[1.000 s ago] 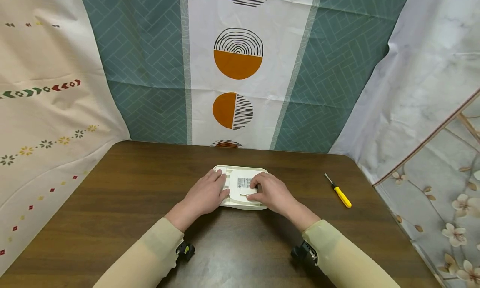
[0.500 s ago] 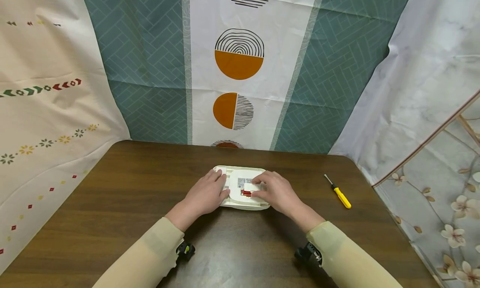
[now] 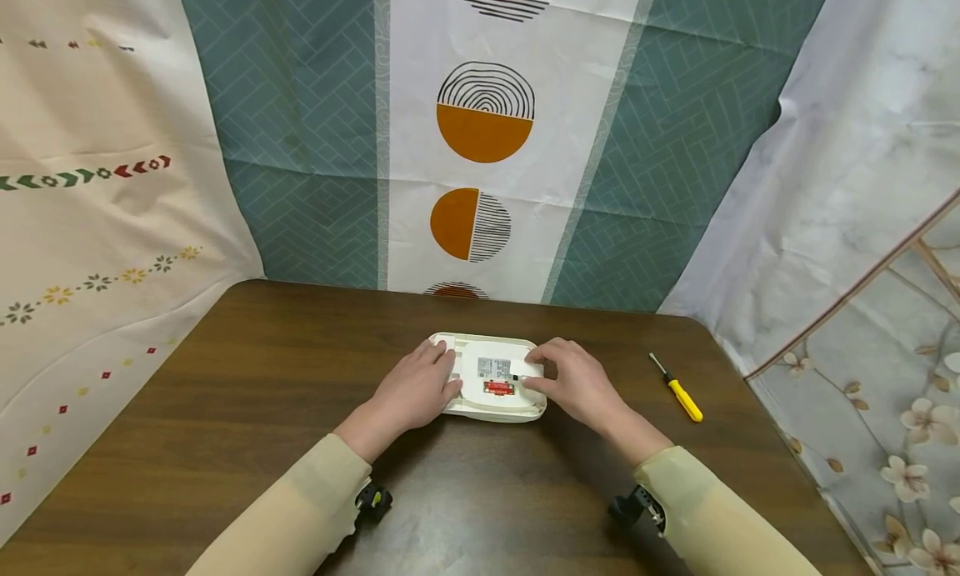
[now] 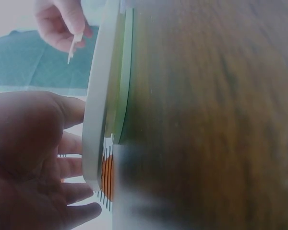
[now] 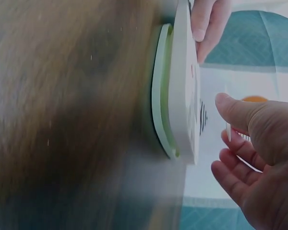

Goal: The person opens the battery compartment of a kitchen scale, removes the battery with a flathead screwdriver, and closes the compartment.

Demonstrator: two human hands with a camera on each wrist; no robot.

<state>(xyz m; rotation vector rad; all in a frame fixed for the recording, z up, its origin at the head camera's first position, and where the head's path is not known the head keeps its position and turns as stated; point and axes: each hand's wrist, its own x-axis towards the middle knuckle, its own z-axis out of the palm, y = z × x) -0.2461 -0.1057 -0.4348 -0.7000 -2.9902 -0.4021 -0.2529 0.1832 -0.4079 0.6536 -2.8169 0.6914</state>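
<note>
Right grip (image 3: pixel 574 376) pinches the white battery cover (image 3: pixel 528 368), now lifted off the white device (image 3: pixel 471 393) on the desk (image 3: pixel 465 484), so the red battery (image 3: pixel 498 388) lies bare and seems reachable; left grip (image 3: pixel 414 387), fingers spread, rests on the device's left end

The worktop (image 3: pixel 315 351) fills the lower frame. Just below centre lies the battery-powered device (image 3: pixel 495 414), the left hand (image 3: pixel 416 383) on its left end. At its right end the right hand (image 3: pixel 573 382) holds the battery cover (image 4: pixel 73 48) just above it. The battery (image 3: pixel 498 388) sits in the device, below the label (image 3: pixel 494 368). A screwdriver (image 3: pixel 677 388) lies well apart, right; cloth (image 3: pixel 322 159) hangs behind.
</note>
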